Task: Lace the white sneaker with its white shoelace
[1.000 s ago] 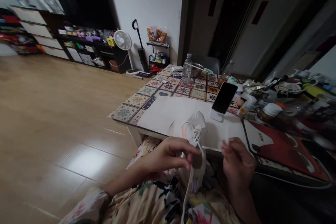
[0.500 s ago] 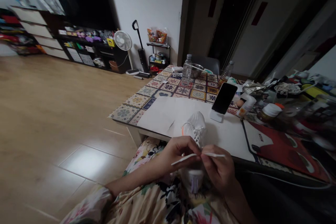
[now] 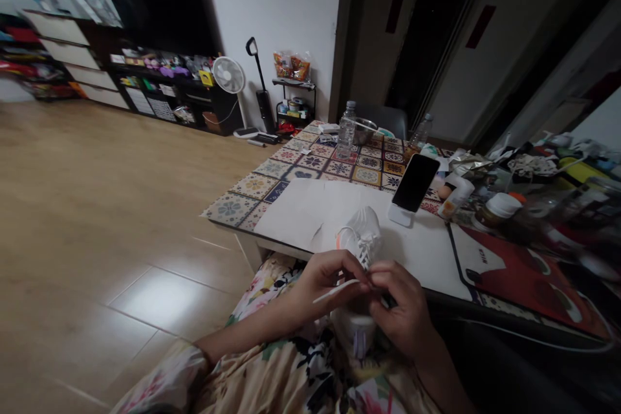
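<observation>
A white sneaker [image 3: 365, 228] with white laces and an orange edge rests on the white sheet [image 3: 295, 210] at the table's near side. My left hand [image 3: 327, 281] pinches a white shoelace [image 3: 334, 290], whose end sticks out to the left below the fingers. Against the left fingertips, my right hand [image 3: 400, 304] is closed, thumb and fingers bent together at the lace. Exactly how the lace passes between the fingertips is hidden. Below both hands, the white heel part [image 3: 359, 330] of the shoe shows over my lap.
On the sheet stands a phone [image 3: 416, 181] on a white holder. A red laptop-like case [image 3: 528, 278] lies right, beside a lidded jar [image 3: 499, 207] and crowded clutter. A clear bottle [image 3: 346, 129] and a metal bowl [image 3: 363, 131] stand farther back.
My right hand has rolled inward and its fingers have come over the lace. The lace end that stuck out to the right is now out of sight; the left hand barely moved.
</observation>
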Demonstrator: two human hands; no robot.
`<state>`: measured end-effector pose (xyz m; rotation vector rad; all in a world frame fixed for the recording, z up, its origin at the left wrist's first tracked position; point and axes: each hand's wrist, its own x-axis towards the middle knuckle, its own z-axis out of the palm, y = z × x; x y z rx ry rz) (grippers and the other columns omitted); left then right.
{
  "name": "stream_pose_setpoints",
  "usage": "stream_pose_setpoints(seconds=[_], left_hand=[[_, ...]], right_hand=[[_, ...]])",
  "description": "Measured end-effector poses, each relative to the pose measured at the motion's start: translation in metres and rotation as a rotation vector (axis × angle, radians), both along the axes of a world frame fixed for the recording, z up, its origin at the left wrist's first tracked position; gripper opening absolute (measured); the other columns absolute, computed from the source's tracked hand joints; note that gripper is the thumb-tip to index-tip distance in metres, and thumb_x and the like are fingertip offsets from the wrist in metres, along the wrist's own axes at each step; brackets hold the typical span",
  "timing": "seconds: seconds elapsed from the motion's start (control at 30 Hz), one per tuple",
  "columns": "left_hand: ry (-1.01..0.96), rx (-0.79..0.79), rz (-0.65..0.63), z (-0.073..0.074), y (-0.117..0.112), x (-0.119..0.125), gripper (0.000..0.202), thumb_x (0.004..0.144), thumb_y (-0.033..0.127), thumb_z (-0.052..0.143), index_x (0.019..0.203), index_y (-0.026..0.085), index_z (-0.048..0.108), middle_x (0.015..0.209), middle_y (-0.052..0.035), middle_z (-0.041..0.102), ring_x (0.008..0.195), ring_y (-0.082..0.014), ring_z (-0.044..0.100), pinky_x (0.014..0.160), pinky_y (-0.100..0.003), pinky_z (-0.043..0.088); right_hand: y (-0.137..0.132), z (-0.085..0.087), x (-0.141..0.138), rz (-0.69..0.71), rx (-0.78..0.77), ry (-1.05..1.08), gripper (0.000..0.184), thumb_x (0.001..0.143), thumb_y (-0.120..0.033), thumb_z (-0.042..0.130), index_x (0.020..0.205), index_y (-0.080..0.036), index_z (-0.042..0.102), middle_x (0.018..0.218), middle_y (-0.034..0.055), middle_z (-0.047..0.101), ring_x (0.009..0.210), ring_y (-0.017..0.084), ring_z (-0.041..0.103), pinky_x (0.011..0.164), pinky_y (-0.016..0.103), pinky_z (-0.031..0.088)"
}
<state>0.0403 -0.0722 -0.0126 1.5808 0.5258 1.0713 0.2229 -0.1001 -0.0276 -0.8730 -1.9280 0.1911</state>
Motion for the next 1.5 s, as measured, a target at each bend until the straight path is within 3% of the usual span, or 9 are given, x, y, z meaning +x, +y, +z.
stream_pose_setpoints(seconds=[0.27, 0.47, 0.57, 0.67, 0.8, 0.97, 1.07, 1.2, 1.5], left_hand=[[-0.032, -0.198, -0.007, -0.003, 0.003, 0.003, 0.028, 0.075, 0.038, 0.079, 0.074, 0.011, 0.070, 0.068, -0.0027, 0.066, 0.065, -0.0122, 0.056, 0.063, -0.022, 0.044], [-0.389, -0.378, 0.110, -0.011, 0.027, 0.004, 0.034, 0.068, 0.038, 0.085, 0.065, 0.013, 0.061, 0.068, -0.0008, 0.067, 0.063, -0.0105, 0.057, 0.061, -0.020, 0.043], [-0.655, -0.503, 0.048, -0.014, 0.044, -0.007, 0.034, 0.070, 0.033, 0.084, 0.072, 0.016, 0.055, 0.064, 0.0024, 0.063, 0.061, -0.0095, 0.058, 0.066, -0.021, 0.048], [-0.709, -0.535, -0.060, -0.019, 0.059, -0.024, 0.028, 0.077, 0.027, 0.079, 0.080, 0.018, 0.053, 0.045, 0.0123, 0.038, 0.037, -0.0040, 0.032, 0.050, -0.016, 0.040], [-0.440, -0.414, -0.171, -0.029, 0.069, -0.039, 0.034, 0.079, 0.039, 0.076, 0.075, 0.019, 0.049, 0.040, 0.0123, 0.031, 0.035, -0.0050, 0.020, 0.040, -0.015, 0.025], [-0.025, -0.320, -0.298, -0.030, 0.062, -0.038, 0.037, 0.081, 0.050, 0.070, 0.081, 0.014, 0.060, 0.042, 0.0088, 0.042, 0.035, -0.0054, 0.029, 0.039, -0.017, 0.020], [0.318, -0.169, -0.190, -0.022, 0.056, -0.034, 0.034, 0.091, 0.047, 0.055, 0.095, 0.014, 0.066, 0.046, 0.0076, 0.044, 0.039, -0.0071, 0.034, 0.041, -0.017, 0.023], [0.655, 0.101, -0.014, -0.012, 0.053, -0.033, 0.025, 0.089, 0.034, 0.056, 0.081, 0.015, 0.069, 0.061, 0.0024, 0.059, 0.056, -0.0098, 0.046, 0.052, -0.018, 0.032], [0.541, -0.140, -0.122, -0.018, 0.058, -0.043, 0.024, 0.087, 0.041, 0.059, 0.084, 0.017, 0.061, 0.065, -0.0003, 0.070, 0.055, -0.0126, 0.059, 0.055, -0.020, 0.044]], right_hand=[[-0.002, -0.010, 0.006, 0.009, 0.152, -0.063, 0.021, 0.093, -0.015, 0.054, 0.108, -0.028, 0.060, 0.094, 0.0046, 0.068, 0.081, 0.019, 0.063, 0.073, 0.035, 0.051], [0.008, -0.009, 0.006, 0.123, -0.094, 0.556, 0.018, 0.094, -0.041, 0.056, 0.083, -0.027, 0.056, 0.085, 0.0042, 0.064, 0.101, 0.026, 0.062, 0.086, 0.045, 0.050], [0.021, -0.008, 0.018, 0.238, -0.272, 0.858, 0.028, 0.093, -0.049, 0.054, 0.077, -0.027, 0.046, 0.056, -0.0054, 0.048, 0.061, 0.018, 0.058, 0.070, 0.037, 0.054], [0.033, -0.012, 0.040, 0.256, -0.385, 0.913, 0.030, 0.096, -0.050, 0.047, 0.076, -0.028, 0.041, 0.047, -0.0116, 0.024, 0.035, 0.012, 0.022, 0.039, 0.022, 0.035], [0.039, -0.025, 0.064, 0.311, -0.464, 0.692, 0.045, 0.092, -0.063, 0.044, 0.067, -0.026, 0.037, 0.045, -0.0125, 0.019, 0.035, 0.010, 0.013, 0.036, 0.019, 0.024], [0.036, -0.025, 0.062, 0.367, -0.548, 0.447, 0.052, 0.088, -0.062, 0.056, 0.057, -0.021, 0.050, 0.053, -0.0034, 0.046, 0.049, 0.013, 0.042, 0.049, 0.026, 0.037], [0.036, -0.017, 0.053, 0.271, -0.537, 0.224, 0.044, 0.093, -0.048, 0.057, 0.061, -0.018, 0.057, 0.068, 0.0012, 0.056, 0.064, 0.015, 0.052, 0.060, 0.027, 0.043], [0.035, -0.013, 0.048, 0.111, -0.484, -0.060, 0.042, 0.097, -0.040, 0.051, 0.062, -0.018, 0.057, 0.067, -0.0005, 0.056, 0.064, 0.014, 0.054, 0.059, 0.024, 0.043], [0.027, -0.005, 0.066, 0.112, -0.602, -0.064, 0.019, 0.091, -0.037, 0.062, 0.087, -0.020, 0.068, 0.080, 0.0018, 0.069, 0.076, 0.018, 0.064, 0.068, 0.026, 0.048]])
